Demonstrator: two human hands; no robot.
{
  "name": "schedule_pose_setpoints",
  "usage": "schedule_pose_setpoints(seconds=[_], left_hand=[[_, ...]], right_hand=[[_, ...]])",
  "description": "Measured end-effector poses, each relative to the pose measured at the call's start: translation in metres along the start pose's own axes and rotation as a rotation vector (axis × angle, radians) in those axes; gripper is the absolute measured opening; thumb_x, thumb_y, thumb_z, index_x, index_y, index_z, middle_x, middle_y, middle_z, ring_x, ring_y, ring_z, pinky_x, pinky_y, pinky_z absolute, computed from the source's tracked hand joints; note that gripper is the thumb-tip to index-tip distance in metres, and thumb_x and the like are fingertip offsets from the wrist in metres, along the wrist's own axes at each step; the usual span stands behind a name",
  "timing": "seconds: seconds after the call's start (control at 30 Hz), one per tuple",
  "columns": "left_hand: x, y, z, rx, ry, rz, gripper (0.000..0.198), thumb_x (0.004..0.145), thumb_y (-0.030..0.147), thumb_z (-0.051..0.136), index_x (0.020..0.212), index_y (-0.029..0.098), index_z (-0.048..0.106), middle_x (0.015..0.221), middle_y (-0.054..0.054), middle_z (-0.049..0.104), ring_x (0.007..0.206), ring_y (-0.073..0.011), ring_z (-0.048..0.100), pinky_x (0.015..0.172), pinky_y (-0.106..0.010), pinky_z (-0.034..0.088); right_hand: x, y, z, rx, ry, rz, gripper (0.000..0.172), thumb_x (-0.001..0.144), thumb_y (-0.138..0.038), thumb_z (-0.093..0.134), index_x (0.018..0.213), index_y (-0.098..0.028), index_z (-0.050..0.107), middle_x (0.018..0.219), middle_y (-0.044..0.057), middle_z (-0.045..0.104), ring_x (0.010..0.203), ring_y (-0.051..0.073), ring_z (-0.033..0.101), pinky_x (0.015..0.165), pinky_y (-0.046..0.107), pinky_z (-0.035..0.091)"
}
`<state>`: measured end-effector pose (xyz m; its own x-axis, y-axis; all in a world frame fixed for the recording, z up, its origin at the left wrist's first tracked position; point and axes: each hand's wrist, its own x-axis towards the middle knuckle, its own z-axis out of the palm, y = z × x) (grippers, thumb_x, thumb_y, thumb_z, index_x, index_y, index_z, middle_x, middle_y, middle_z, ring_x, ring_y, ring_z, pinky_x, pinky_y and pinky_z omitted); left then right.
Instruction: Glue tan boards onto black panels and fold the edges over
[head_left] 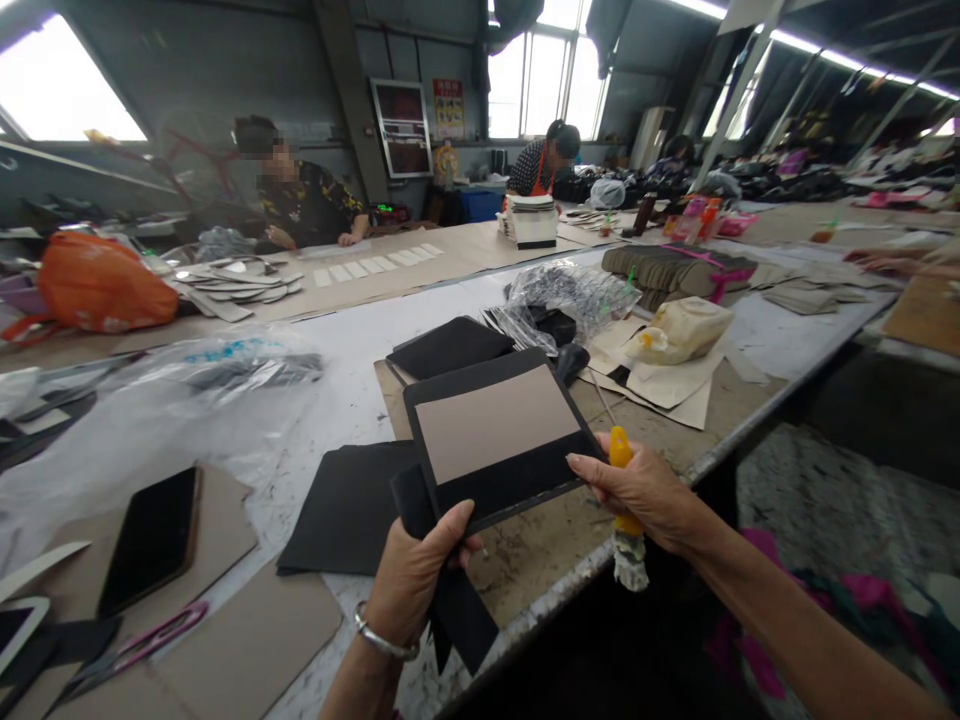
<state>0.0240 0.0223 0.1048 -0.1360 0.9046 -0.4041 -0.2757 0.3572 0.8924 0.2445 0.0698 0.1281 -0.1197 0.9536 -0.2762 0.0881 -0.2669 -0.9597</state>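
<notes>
We see the black panel [517,468] raised between two hands over the near edge of the bench [352,360], tilted toward us, with a beige rectangle [491,420] on its face. The left hand's [420,560] grip pinches the panel's lower left corner, thumb on top, with dark strips [461,610] hanging below. The right hand's [637,490] grip pinches the lower right corner and also holds a yellow-handled tool [621,450], its bottom end crusted white. Just left of the panel we find a stack of black sheets [337,510]; farther left, a phone [150,540] lies near pink-handled scissors [161,630]. Beyond the panel we notice a clear plastic bag [570,290] and a cloudy container [686,328].
</notes>
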Motion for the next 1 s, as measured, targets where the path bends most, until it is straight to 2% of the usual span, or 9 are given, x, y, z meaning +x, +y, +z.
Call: schedule_pose_setpoints(seconds=[0.2,0.33,0.5,0.83,1.0], left_hand=[[0.000,-0.003,-0.001,0.039,-0.049,0.000,0.038,0.062,0.046,0.072,0.054,0.011,0.058,0.047,-0.003,0.056,0.039,-0.0055,0.043,0.038,-0.016,0.035],[-0.001,-0.005,0.002,0.124,-0.104,-0.001,0.050,0.070,0.054,0.061,0.050,0.009,0.058,0.043,-0.004,0.052,0.038,-0.0058,0.043,0.038,-0.016,0.032],[-0.007,-0.002,0.008,0.073,-0.127,-0.029,0.046,0.066,0.050,0.065,0.046,0.010,0.056,0.039,-0.001,0.048,0.036,-0.0047,0.039,0.038,-0.017,0.030],[-0.012,-0.001,0.010,0.069,-0.118,-0.040,0.043,0.064,0.047,0.069,0.045,0.010,0.055,0.040,-0.001,0.048,0.035,-0.0039,0.038,0.036,-0.016,0.025],[-0.015,0.000,0.012,0.066,-0.136,-0.024,0.042,0.062,0.046,0.070,0.045,0.011,0.055,0.039,0.001,0.045,0.035,-0.0034,0.036,0.035,-0.016,0.024]], right_hand=[[0.002,0.002,-0.001,-0.017,-0.015,-0.043,0.036,0.066,-0.044,0.067,0.067,-0.019,0.042,0.047,-0.008,0.040,0.039,0.003,0.029,0.036,0.015,0.021],[-0.003,0.002,-0.001,-0.169,0.035,-0.149,0.033,0.069,-0.046,0.064,0.069,-0.018,0.046,0.048,-0.008,0.041,0.041,0.005,0.034,0.038,0.017,0.027],[-0.007,0.002,-0.001,-0.292,0.049,-0.272,0.029,0.073,-0.044,0.060,0.072,-0.018,0.050,0.055,-0.006,0.044,0.047,0.006,0.041,0.043,0.019,0.034],[-0.012,0.007,-0.004,-0.259,0.064,-0.263,0.030,0.073,-0.044,0.061,0.068,-0.018,0.045,0.052,-0.007,0.042,0.045,0.006,0.039,0.042,0.019,0.032],[-0.014,0.009,-0.007,-0.172,0.039,-0.221,0.032,0.071,-0.043,0.064,0.068,-0.018,0.044,0.052,-0.008,0.042,0.045,0.005,0.038,0.041,0.018,0.030]])
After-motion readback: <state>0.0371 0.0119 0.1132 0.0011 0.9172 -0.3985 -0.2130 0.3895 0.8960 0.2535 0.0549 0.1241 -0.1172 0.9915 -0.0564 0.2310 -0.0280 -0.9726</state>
